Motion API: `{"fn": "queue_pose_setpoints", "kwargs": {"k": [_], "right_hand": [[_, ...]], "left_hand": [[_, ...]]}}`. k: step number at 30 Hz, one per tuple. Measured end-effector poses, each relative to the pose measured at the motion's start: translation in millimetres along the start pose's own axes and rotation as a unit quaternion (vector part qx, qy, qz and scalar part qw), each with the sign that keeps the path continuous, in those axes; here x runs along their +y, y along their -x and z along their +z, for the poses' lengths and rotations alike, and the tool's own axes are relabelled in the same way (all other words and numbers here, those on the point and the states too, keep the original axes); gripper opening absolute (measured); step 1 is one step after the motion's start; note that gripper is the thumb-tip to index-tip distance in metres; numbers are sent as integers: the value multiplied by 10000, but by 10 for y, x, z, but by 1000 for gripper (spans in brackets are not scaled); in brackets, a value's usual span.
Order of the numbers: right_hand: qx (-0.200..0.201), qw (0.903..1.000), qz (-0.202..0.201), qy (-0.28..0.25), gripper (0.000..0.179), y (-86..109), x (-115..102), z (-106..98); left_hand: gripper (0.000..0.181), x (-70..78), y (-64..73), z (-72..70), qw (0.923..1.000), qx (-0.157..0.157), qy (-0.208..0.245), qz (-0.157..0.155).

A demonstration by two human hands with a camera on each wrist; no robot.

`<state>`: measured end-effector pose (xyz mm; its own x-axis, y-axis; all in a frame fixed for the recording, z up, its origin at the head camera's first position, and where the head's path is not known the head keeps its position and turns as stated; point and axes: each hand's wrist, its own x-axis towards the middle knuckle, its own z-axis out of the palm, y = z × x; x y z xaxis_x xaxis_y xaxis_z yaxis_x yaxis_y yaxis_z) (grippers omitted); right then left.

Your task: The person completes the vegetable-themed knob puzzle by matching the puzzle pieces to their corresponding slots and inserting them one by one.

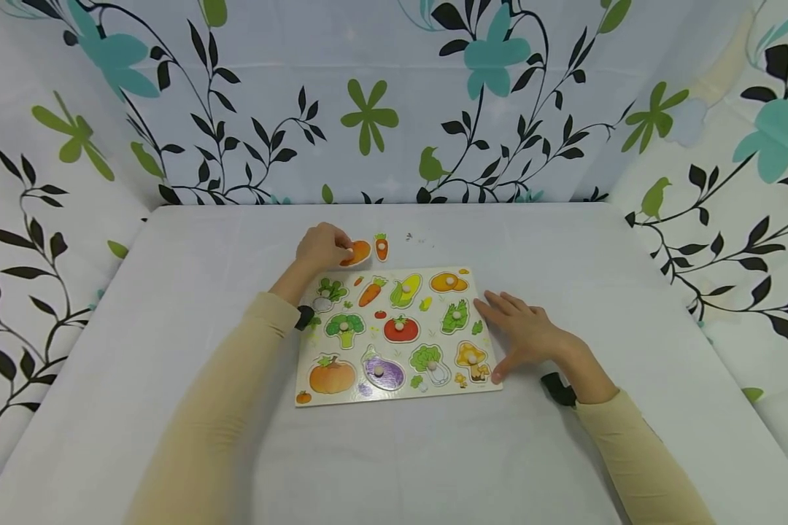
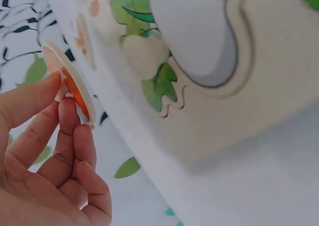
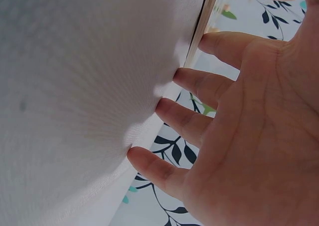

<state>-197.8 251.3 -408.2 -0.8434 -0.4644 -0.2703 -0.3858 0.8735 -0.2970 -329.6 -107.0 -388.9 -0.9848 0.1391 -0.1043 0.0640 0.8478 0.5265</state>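
Observation:
My left hand [image 1: 325, 248] is at the far side of the table, pinching a rounded orange puzzle piece [image 1: 359, 253] by its knob. In the left wrist view the piece [image 2: 79, 94] is tilted nearly edge-on, so its full picture is hidden. Just right of it, on the table, lies a small carrot piece [image 1: 381, 248]. The vegetable puzzle board [image 1: 400, 399] lies flat in front of me, with knobbed pieces such as the tomato [image 1: 401, 329] and eggplant [image 1: 384, 370] on it. Fingers spread, my right hand [image 1: 527, 329] rests at the board's right edge.
A white cloth covers the table [image 1: 394, 467]. Small dark marks [image 1: 415, 238] show behind the board. Curtains [image 1: 394, 102] with leaves and flowers hang at the back and both sides.

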Motion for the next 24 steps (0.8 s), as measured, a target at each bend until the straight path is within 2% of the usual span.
{"fn": "queue_pose_setpoints", "kwargs": {"k": [6, 16, 24], "right_hand": [[-20, 10000, 40, 20, 126, -7, -3, 4], [29, 10000, -50, -15, 126, -7, 29, 18], [9, 10000, -37, -28, 127, -18, 49, 28]], "left_hand": [[18, -32, 386, -65, 9988, -140, -185, 433], [10, 23, 1102, -21, 9913, -334, -681, 1078], [1, -90, 1518, 62, 9831, -380, -921, 1535]]}}
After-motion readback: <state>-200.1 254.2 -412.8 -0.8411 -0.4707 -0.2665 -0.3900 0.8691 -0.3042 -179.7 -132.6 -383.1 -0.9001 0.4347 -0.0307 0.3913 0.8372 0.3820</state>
